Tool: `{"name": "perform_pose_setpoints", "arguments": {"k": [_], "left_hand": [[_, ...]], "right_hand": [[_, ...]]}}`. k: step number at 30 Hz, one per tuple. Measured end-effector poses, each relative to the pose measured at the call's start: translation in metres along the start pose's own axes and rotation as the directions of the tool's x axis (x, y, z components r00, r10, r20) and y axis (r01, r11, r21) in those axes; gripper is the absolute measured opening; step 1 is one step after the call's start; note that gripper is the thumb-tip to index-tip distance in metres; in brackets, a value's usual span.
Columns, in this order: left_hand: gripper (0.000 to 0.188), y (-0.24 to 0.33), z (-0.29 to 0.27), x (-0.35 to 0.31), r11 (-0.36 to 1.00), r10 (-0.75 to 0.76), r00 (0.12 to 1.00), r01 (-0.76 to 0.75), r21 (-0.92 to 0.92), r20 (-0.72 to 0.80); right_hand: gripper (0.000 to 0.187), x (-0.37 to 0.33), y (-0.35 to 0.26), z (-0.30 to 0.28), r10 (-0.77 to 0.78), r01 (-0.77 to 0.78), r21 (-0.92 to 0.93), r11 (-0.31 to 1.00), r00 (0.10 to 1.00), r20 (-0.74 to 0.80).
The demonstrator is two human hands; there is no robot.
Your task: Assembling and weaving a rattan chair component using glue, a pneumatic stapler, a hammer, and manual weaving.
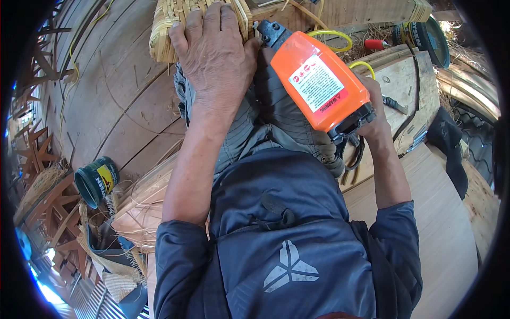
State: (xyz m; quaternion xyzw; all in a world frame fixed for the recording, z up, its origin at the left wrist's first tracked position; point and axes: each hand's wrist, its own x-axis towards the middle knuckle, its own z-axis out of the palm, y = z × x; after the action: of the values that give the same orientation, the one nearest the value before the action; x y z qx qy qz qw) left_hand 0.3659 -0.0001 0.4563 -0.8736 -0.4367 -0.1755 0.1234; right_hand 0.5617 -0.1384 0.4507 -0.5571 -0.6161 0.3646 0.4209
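My left hand (220, 66) lies over a woven rattan piece (163, 37), with the fingers bent across its top and the thumb along its right edge. My right hand (376, 109) is wrapped round the handle of an orange air nailer (291, 69), which largely hides the fingers. The nailer's dark nose (272, 33) points up and left, close beside my left thumb and the edge of the woven piece. Whether the nose touches the piece I cannot tell. Behind the nailer, a yellow air hose (342, 44) loops.
A dark tub (95, 182) lies tipped at left; another tub (429, 42) stands at far right near a red cylindrical object (375, 44). A wooden beam (350, 16) runs across the top. Wooden star shapes (37, 154) crowd the left side. Right of me lies a pale board (425, 212).
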Motion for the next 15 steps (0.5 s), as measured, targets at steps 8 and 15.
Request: {"name": "perform_pose_setpoints", "arguments": {"k": [8, 15], "left_hand": [[0.056, 0.0001, 0.0007, 0.0002, 1.0, 0.007, 0.999, -0.008, -0.004, -0.04], [0.055, 0.0011, 0.0032, 0.0016, 1.0, 0.005, 1.0, -0.005, 0.004, -0.028]], "right_hand": [[0.069, 0.0056, 0.0025, 0.0003, -0.066, 0.066, 0.001, 0.998, 0.998, 0.021], [0.071, 0.0069, 0.0079, -0.0004, -0.052, 0.054, -0.061, 0.997, 0.998, 0.027]]}}
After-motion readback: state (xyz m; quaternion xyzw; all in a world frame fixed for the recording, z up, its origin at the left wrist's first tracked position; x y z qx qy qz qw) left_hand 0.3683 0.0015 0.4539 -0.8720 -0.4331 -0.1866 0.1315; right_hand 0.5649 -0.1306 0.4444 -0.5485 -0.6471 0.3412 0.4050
